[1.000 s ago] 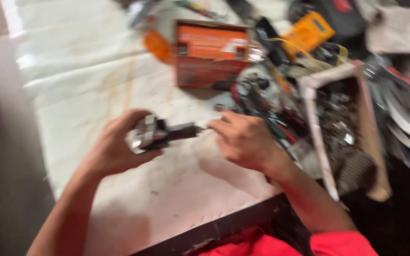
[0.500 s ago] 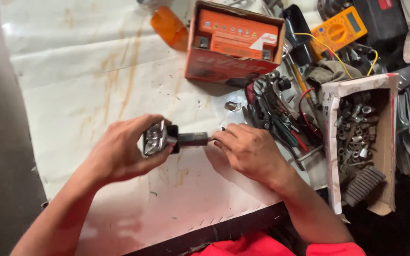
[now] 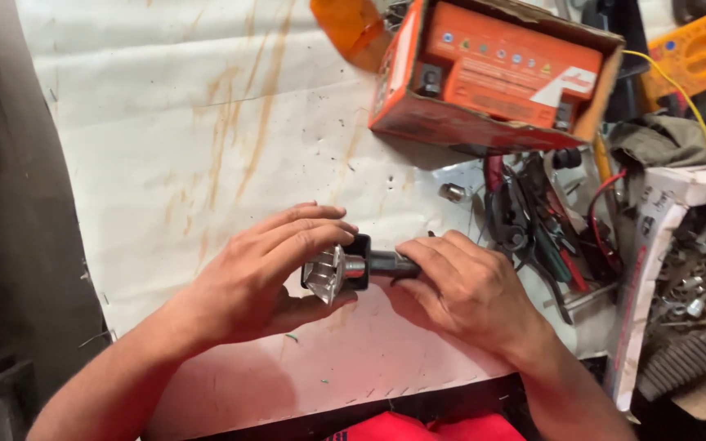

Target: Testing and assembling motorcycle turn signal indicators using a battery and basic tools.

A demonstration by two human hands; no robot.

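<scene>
The small lamp unit (image 3: 345,271) lies level above the white counter (image 3: 165,147), long axis left to right, chrome reflector leftward. The left hand (image 3: 259,278) has its fingers clamped around the reflector; the right hand (image 3: 459,290) grips the dark stem, near an orange battery box (image 3: 492,73).

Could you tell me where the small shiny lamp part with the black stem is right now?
In the head view, low centre, the lamp part is held between the left hand and right hand, above the white sheet, below the orange box.
</scene>
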